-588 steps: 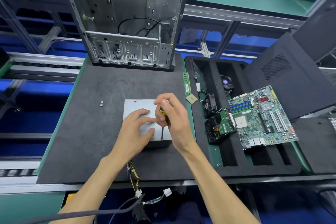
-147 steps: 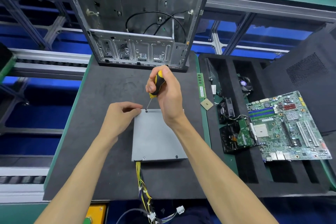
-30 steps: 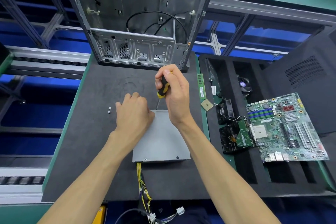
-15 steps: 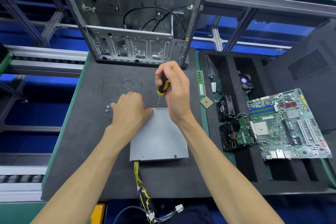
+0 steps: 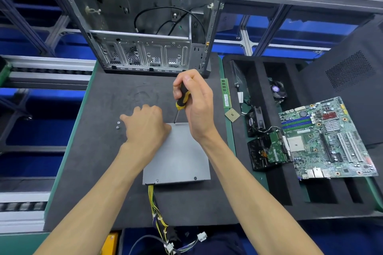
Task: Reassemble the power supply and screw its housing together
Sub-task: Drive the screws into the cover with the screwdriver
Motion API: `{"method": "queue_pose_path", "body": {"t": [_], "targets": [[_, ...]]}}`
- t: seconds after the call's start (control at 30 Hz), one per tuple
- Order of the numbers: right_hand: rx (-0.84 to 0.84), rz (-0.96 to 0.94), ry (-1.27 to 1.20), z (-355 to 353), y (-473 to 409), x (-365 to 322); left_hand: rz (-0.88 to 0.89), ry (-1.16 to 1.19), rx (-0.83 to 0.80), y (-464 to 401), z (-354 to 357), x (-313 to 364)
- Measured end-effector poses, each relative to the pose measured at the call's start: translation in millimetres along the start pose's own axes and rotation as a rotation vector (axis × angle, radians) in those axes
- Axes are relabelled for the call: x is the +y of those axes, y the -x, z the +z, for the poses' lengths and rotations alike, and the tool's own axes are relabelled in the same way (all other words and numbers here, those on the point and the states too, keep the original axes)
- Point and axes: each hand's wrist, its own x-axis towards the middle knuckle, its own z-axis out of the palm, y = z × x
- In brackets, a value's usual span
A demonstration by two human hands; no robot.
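Note:
The grey metal power supply [image 5: 178,155] lies flat on the dark foam mat [image 5: 99,151], its yellow cable bundle [image 5: 156,211] trailing toward me over the near edge. My right hand [image 5: 196,101] grips a black-and-yellow screwdriver [image 5: 181,99], held nearly upright with its tip at the housing's far edge. My left hand [image 5: 147,128] rests curled on the far left corner of the housing, covering it; I cannot tell whether it pinches anything. Two small loose screws [image 5: 117,125] lie on the mat just left of that hand. Two seated screws show along the housing's near edge.
An open metal computer case [image 5: 149,27] stands at the back of the mat. To the right, a black foam tray [image 5: 279,188] holds a motherboard [image 5: 325,141], fans and a drive. A RAM stick [image 5: 226,93] and a CPU chip [image 5: 232,114] lie on the green strip between.
In the last second my left hand slid slightly left on the housing corner. The screwdriver stays at the far edge in my right hand, which barely shifted.

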Motion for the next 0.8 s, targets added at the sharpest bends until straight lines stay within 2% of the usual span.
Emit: {"method": "queue_pose_path", "body": {"t": [0.57,0.8], "targets": [[0.007,0.009,-0.02,1,4,1,-0.004,0.027,0.014,7,1,-5],[0.014,0.011,-0.019,1,4,1,0.096,0.089,0.035,6,6,-12]]}}
